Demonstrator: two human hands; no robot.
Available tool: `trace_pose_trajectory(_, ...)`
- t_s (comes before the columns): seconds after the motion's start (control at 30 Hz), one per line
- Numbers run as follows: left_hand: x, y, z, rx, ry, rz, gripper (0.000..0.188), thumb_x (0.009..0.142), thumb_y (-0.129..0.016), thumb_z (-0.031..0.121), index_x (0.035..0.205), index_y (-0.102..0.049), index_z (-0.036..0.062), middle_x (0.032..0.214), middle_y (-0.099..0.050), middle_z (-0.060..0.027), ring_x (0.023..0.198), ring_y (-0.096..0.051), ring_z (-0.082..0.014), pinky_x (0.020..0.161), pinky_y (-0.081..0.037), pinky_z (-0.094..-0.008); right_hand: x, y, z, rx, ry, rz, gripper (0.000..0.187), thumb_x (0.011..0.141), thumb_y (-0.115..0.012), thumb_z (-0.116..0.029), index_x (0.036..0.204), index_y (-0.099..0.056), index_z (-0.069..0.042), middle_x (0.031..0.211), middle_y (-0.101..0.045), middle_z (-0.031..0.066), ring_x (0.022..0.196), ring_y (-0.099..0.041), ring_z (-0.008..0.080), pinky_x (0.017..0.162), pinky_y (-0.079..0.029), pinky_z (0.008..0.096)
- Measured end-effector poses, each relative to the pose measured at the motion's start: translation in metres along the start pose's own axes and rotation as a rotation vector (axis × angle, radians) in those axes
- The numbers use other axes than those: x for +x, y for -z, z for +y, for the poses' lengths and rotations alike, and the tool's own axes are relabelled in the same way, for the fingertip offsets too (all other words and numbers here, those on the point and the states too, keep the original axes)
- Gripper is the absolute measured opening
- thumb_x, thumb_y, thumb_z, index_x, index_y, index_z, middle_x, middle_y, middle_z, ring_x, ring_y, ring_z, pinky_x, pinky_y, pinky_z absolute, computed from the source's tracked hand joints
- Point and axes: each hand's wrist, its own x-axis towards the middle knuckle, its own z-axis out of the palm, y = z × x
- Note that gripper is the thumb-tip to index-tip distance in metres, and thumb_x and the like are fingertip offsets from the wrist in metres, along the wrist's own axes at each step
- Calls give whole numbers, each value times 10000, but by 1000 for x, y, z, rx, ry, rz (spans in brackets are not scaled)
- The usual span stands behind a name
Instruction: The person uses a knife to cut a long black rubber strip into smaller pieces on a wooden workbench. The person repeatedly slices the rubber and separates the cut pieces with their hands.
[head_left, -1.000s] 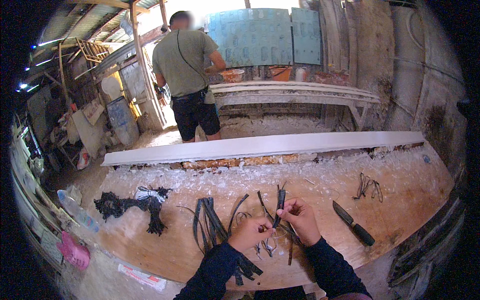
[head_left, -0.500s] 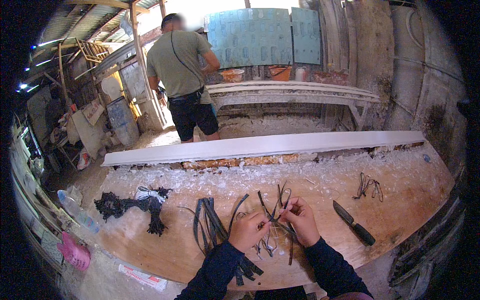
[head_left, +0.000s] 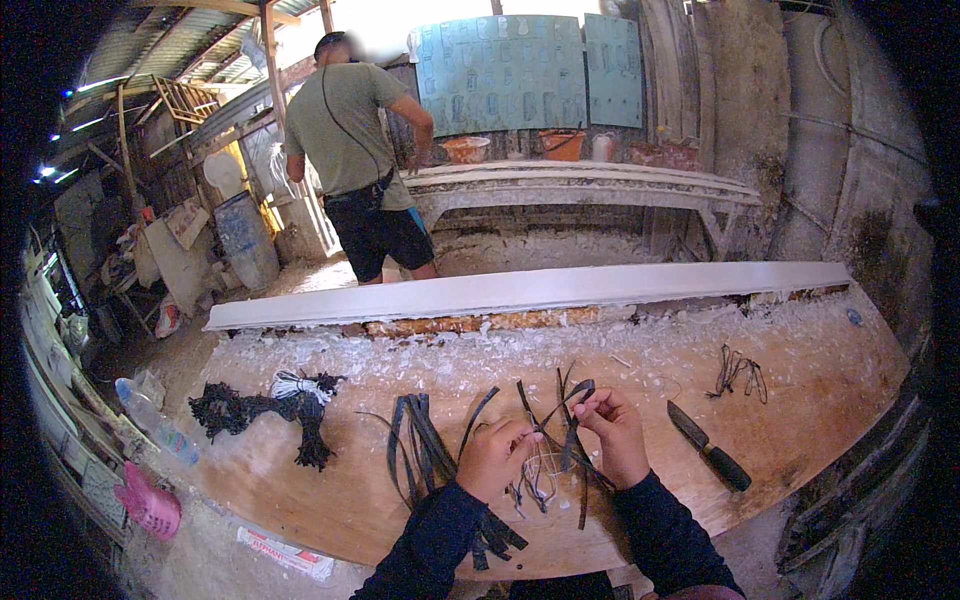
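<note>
Above the near edge of the wooden table, my left hand [head_left: 497, 460] pinches a thin black strip [head_left: 556, 409] between thumb and fingers. My right hand [head_left: 618, 432] pinches the same strip further along, where it bends in a loop. More black strips [head_left: 425, 450] lie in a loose pile to the left, partly under my left hand and forearm. Thin pale strings [head_left: 540, 478] lie tangled on the table between my hands. To the right of my right hand rests a knife [head_left: 708, 446] with a dark handle.
Knotted black cords [head_left: 250, 412] with a white bundle [head_left: 298, 385] lie at left; thin dark cord [head_left: 737, 375] is at right. A long white moulding [head_left: 530, 290] spans the far edge. Beyond, a person [head_left: 350, 160] stands by a white-smeared bench [head_left: 590, 190]. A plastic bottle [head_left: 155, 420] is at left.
My right hand has shifted slightly right, and the black strip now curves in a loop at its fingertips. The left hand stays nearly in place. The other person has leaned and reached toward the bench.
</note>
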Motion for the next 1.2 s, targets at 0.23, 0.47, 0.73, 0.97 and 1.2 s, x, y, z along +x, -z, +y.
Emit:
trace_pose_trajectory(0.23, -1, 0, 1, -70, 87, -44, 148, 778, -607, 162, 789, -585, 16, 678, -554, -97, 561, -534, -192, 534, -418, -296, -3, -3, -1, 35, -34, -45, 126, 748, -634, -34, 817, -533, -67, 767, -572, -5, 715, -526, 75, 659, -419, 216)
trace_pose_trajectory(0.47, -6, -10, -1, -441, 302, -229, 108, 786, -595, 93, 836, -581, -2, 727, -591, -37, 637, -539, -89, 580, -435, -240, -8, -7, -4, 58, -91, -113, 156, 753, -643, -58, 860, -528, -65, 727, -537, -30, 673, -508, 58, 619, -414, 193)
trace_pose_trajectory(0.73, -9, -20, -14, -686, 299, -379, 134, 816, -557, 79, 917, -570, -9, 732, -562, 1, 629, -515, -64, 565, -441, -219, -7, -7, -3, 9, -42, -116, 107, 757, -640, -65, 797, -541, -66, 701, -536, -27, 636, -496, 64, 589, -396, 202)
trace_pose_trajectory(0.97, -8, -15, -13, -787, 366, -470, 183, 825, -544, 85, 977, -562, -16, 732, -562, -2, 583, -515, -65, 529, -443, -209, -7, -8, -2, 23, -58, -145, 106, 768, -623, -47, 740, -522, -64, 685, -536, -25, 615, -479, 54, 567, -375, 199)
trace_pose_trajectory(1.2, -6, -8, -3, -755, 421, -555, 200, 822, -535, 75, 994, -556, -25, 719, -583, -34, 530, -532, -80, 502, -443, -211, -8, -7, -3, 10, -51, -153, 108, 773, -616, -38, 752, -513, -65, 693, -538, -29, 640, -481, 43, 595, -379, 190)
